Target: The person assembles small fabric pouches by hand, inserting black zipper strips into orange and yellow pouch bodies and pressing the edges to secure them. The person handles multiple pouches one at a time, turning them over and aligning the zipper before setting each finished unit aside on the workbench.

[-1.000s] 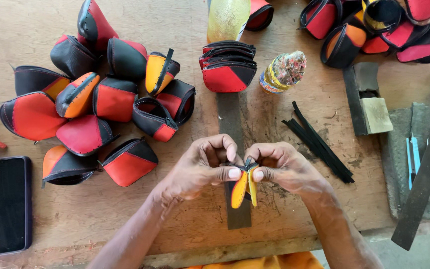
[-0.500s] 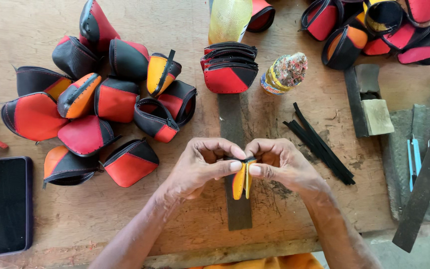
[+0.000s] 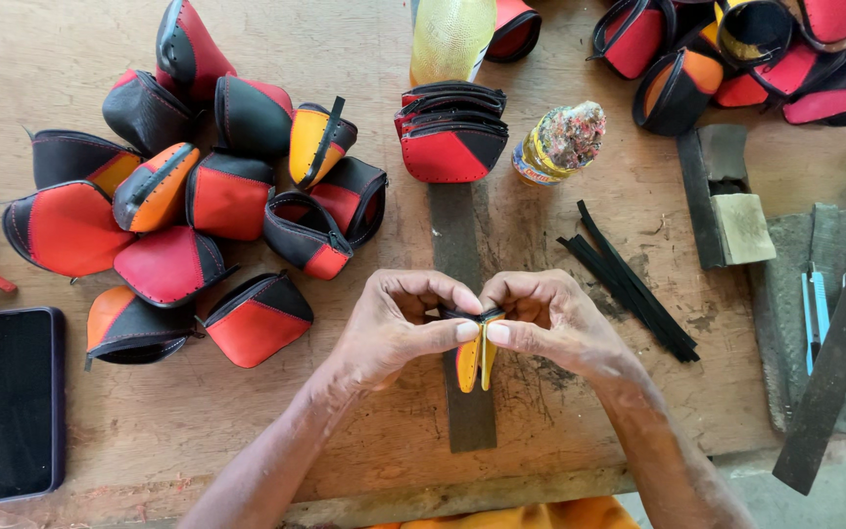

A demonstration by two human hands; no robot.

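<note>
My left hand and my right hand meet at the middle of the wooden workbench. Together they pinch a small folded leather piece, orange and yellow with a black top edge, thumbs pressed on its two sides. The piece hangs just above a dark flat strip that runs down the bench. To the left lies a heap of finished red, orange and black leather pouches.
A stack of flat red and black pouches sits behind the hands, beside a small jar and a yellow bottle. Black leather strips lie right. A dark phone rests far left. More pouches and tools sit right.
The leather piece has been squeezed flatter between both thumbs, its two sides closer together. The hands stay at the same spot.
</note>
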